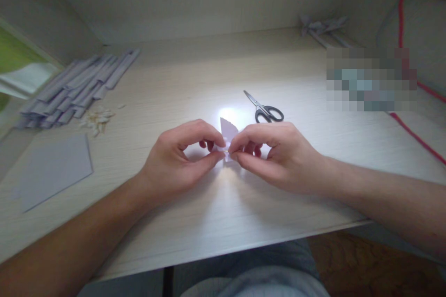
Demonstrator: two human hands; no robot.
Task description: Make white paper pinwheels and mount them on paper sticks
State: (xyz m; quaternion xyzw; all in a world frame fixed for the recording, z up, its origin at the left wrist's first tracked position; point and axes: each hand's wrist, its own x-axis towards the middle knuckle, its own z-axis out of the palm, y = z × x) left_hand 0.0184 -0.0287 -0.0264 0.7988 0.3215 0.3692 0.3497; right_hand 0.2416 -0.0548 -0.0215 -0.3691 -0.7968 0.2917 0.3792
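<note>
A small folded piece of pale lilac paper [229, 129] is held low over the middle of the desk. My left hand [184, 151] pinches its left side between thumb and forefinger, the other fingers curled behind. From the right, my right hand [275, 153] pinches the same paper, its fingertips almost touching the left ones. A thin yellowish bit shows between the fingertips; what it is I cannot make out. Just beyond my right hand lie scissors [264, 107] with black handles, their blades pointing away to the left.
Several rolled paper tubes [80, 86] are piled at the left. Beside them are a heap of small cream-coloured strips [97, 119] and a stack of pale paper sheets [57, 169]. Folded paper pieces with sticks [322, 27] lie at the back right. A red cord [400, 18] runs down the right side.
</note>
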